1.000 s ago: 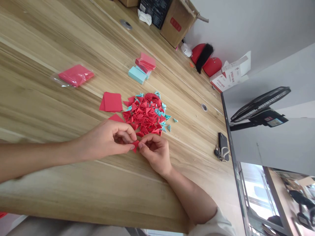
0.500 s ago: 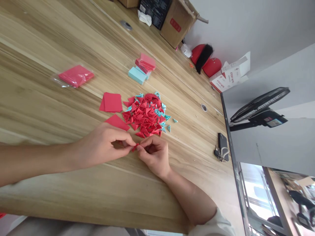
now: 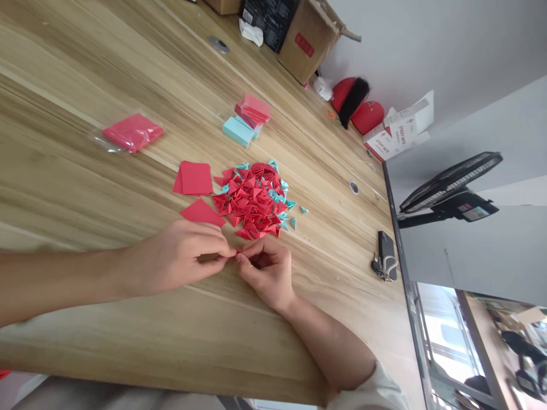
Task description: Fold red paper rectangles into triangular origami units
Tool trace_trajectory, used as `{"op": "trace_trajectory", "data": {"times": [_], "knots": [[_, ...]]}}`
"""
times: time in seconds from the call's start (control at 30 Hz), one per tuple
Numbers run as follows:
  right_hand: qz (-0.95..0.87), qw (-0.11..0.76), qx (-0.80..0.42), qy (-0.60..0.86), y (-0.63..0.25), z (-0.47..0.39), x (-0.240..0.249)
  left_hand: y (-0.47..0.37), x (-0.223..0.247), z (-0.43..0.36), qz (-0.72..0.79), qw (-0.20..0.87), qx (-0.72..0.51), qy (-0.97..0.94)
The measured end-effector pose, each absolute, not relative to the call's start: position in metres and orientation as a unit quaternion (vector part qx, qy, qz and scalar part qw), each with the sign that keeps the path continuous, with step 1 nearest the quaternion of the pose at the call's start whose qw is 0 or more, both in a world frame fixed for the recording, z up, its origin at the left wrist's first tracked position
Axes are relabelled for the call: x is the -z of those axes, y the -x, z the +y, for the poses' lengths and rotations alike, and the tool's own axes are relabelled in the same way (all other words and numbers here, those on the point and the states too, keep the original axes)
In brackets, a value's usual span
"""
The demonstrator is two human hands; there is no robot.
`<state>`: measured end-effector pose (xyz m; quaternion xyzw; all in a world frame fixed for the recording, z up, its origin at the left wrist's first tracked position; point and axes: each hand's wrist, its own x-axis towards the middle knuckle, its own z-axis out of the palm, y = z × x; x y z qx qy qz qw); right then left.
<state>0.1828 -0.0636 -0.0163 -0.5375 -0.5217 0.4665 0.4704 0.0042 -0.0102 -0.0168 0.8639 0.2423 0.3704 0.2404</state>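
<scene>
Left hand [image 3: 186,255] and right hand [image 3: 271,274] pinch 1 small red paper piece [image 3: 238,251]; beyond them lie red folded-paper triangles [image 3: 253,206].

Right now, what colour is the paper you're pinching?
The pinched paper is red, seen in the head view.

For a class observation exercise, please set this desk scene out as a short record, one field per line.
Left hand: pinching a small red paper piece, mostly hidden
Right hand: pinching the same piece
Pile: folded red and light-blue paper pieces, beyond the hands
Flat paper: red stack left of the pile; red paper beside the left hand
Packs: red pack in clear plastic; light-blue block next to red blocks
Far right: keys against a dark case
</scene>
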Motion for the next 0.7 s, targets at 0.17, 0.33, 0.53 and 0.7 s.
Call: {"op": "trace_trajectory", "data": {"times": [0.17, 0.33, 0.53, 0.7], "knots": [[-0.52, 0.463, -0.487, 0.526, -0.185, -0.064, 0.018, -0.003, 0.014, -0.008, 0.205, 0.261, -0.38, -0.863], [-0.508, 0.469, -0.509, 0.513, -0.186, -0.064, 0.016, -0.001, 0.013, -0.009, 0.219, 0.268, -0.369, -0.862], [-0.497, 0.488, -0.509, 0.505, -0.186, -0.06, 0.016, -0.001, 0.008, -0.011, 0.283, 0.35, -0.34, -0.826], [-0.472, 0.471, -0.557, 0.496, -0.192, -0.054, 0.014, -0.004, 0.006, -0.007, 0.342, 0.558, -0.287, -0.699]]}}
